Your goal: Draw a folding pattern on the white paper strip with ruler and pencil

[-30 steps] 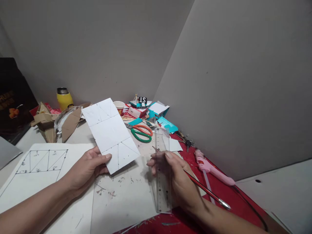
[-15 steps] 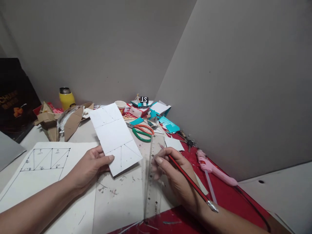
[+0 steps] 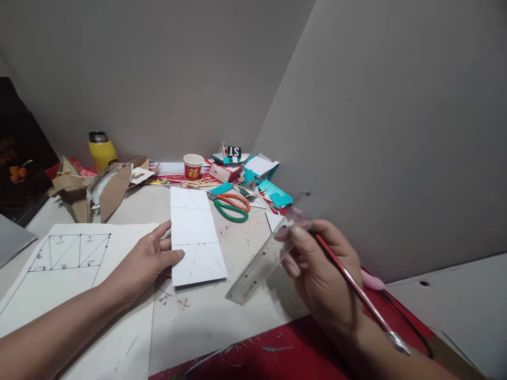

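Note:
My left hand [image 3: 152, 261] grips the left edge of a white card [image 3: 196, 227], thumb on top and fingers behind. Pencil lines cross the card near its top and in its lower part. In my right hand [image 3: 322, 269] are a red and black pencil [image 3: 352, 285] and a clear ruler [image 3: 257, 269]. The ruler slants up to the right, its lower end pointing toward the card, and is slightly blurred. Left of the card lies a large white sheet [image 3: 122, 327] with a drawn strip of triangles. My left forearm passes over part of that sheet.
Orange-and-green-handled scissors [image 3: 233, 207] lie behind the card. Farther back are a red paper cup [image 3: 193, 168], thin sticks, teal paper pieces [image 3: 275, 192], cardboard pieces [image 3: 116, 198] and a yellow bottle [image 3: 103, 153]. A pink glue gun [image 3: 372, 281] is partly hidden behind my right hand.
My right hand has moved right with the pencil and now holds the ruler, tilted from its former upright line. The card in my left hand has turned straighter and shifted slightly right.

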The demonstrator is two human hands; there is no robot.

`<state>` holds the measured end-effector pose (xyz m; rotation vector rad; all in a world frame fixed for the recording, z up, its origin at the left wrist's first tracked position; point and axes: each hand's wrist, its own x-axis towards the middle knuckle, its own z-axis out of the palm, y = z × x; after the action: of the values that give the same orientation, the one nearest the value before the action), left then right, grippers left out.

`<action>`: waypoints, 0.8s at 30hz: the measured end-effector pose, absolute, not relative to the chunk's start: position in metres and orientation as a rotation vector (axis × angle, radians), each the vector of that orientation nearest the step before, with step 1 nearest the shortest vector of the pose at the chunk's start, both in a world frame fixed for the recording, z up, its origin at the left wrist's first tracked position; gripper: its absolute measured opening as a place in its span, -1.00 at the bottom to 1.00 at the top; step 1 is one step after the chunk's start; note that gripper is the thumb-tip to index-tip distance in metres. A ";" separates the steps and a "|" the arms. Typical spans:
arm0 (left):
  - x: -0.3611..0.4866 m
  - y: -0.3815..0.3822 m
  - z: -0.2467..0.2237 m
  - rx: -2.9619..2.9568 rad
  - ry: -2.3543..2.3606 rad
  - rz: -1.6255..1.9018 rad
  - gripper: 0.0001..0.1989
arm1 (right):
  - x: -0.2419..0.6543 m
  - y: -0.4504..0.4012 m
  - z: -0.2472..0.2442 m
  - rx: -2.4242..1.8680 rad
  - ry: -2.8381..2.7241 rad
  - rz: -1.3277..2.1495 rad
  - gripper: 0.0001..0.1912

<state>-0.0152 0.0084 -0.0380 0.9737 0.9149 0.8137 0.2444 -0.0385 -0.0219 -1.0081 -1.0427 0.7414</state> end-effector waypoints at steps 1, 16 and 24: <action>-0.015 0.009 -0.038 0.975 0.911 0.805 -0.01 | 0.245 -0.039 -0.021 -0.981 -1.043 0.679 -0.87; -0.018 0.007 -0.042 0.999 0.864 0.753 -0.02 | 0.250 -0.048 -0.014 -0.931 -1.131 0.471 -0.91; -0.019 0.007 -0.042 0.993 0.830 0.693 -0.18 | 0.243 -0.043 -0.006 -1.305 -1.642 0.860 -0.80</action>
<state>-0.0188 0.0070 -0.0418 0.9927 0.8295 0.6933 0.2427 -0.0434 -0.0059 -1.3051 -1.6421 0.8600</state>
